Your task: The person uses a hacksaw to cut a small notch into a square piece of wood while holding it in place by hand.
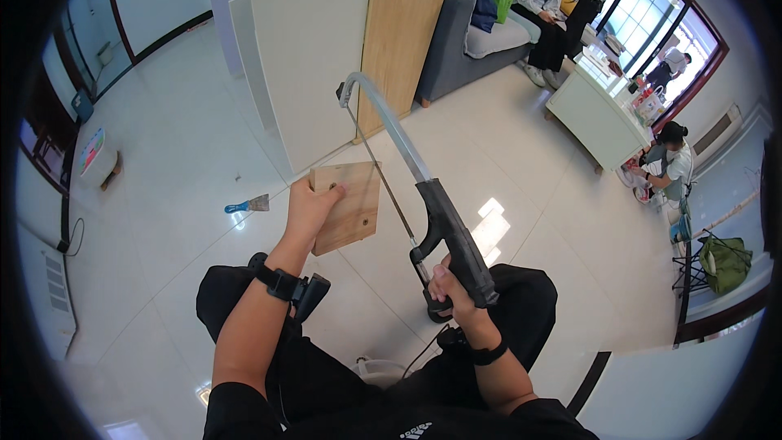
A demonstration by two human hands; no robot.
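My left hand (313, 205) grips a square wooden board (349, 224) by its left edge, with the thumb over its face. The board is pale, with two dark round spots on it. In my right hand (454, 292) is the black handle of a hacksaw (454, 224), whose grey metal frame slants up and to the left. Its thin blade (389, 183) passes by the upper right edge of the board; whether they touch I cannot tell. On the floor left of the board lies a scraper (247, 205) with a blue handle.
A tall white and wood-coloured panel (326, 49) stands just beyond the board. Farther right are a grey sofa (444, 65) with people on it, a white table (599, 110) and a crouching person (676, 165). A white tub (99, 159) stands at left.
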